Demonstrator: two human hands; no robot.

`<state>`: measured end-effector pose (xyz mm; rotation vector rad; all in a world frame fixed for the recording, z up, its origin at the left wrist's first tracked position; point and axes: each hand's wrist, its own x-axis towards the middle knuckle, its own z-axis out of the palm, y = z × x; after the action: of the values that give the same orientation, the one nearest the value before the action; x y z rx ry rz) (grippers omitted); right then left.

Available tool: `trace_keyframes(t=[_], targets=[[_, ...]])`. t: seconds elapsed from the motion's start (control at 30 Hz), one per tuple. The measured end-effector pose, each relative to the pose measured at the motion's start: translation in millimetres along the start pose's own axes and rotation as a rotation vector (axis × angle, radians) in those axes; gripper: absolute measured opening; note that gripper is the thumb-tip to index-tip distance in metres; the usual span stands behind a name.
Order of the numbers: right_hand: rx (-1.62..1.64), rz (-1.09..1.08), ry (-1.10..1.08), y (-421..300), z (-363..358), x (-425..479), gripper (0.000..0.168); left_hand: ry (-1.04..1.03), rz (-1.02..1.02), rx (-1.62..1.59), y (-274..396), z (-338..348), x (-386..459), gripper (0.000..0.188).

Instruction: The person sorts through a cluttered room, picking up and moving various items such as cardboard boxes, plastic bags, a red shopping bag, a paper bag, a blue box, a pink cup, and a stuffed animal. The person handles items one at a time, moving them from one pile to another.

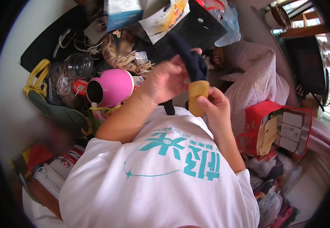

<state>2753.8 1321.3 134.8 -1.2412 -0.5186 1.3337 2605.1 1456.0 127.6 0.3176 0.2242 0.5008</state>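
My left hand (167,79) is at the dark navy cloth (194,64), its fingers curled behind it; whether they grip it is partly hidden. The cloth looks like a sock, and its upper end is blurred. Just below, and touching it, is a flat, oblong, yellow-tan piece (198,98) with rounded ends. My right hand (216,102) pinches this piece between thumb and fingers. Both hands are close together above the white shirt. What the tan piece is made of, and whether it is joined to the cloth, I cannot tell.
A black tabletop (182,37) holds cables, a blue-white box (124,14) and a clear plastic cup (80,65). A pink rounded container (113,87) lies left of my forearm. At right are pale patterned fabric (253,68) and a red bag (256,114) with a paper bag inside.
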Motion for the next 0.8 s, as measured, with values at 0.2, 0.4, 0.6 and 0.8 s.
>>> trace_keyframes(t=[0.2,0.4,0.6,0.8], targets=[[0.054,0.165,0.287,60,-85,-89,0.015,0.558,-0.165,0.149,-97,-25,-11,0.021],[0.421,0.004,0.994,126,-213,-247,0.023,0.691,0.269,0.222,19,-174,-40,0.013],[0.77,-0.068,1.395,274,-247,-394,0.024,1.121,0.211,0.452,12,-176,-7,0.064],[1.359,0.185,1.738,413,-154,-507,0.028,0.934,-0.237,0.504,-33,-177,38,0.078]])
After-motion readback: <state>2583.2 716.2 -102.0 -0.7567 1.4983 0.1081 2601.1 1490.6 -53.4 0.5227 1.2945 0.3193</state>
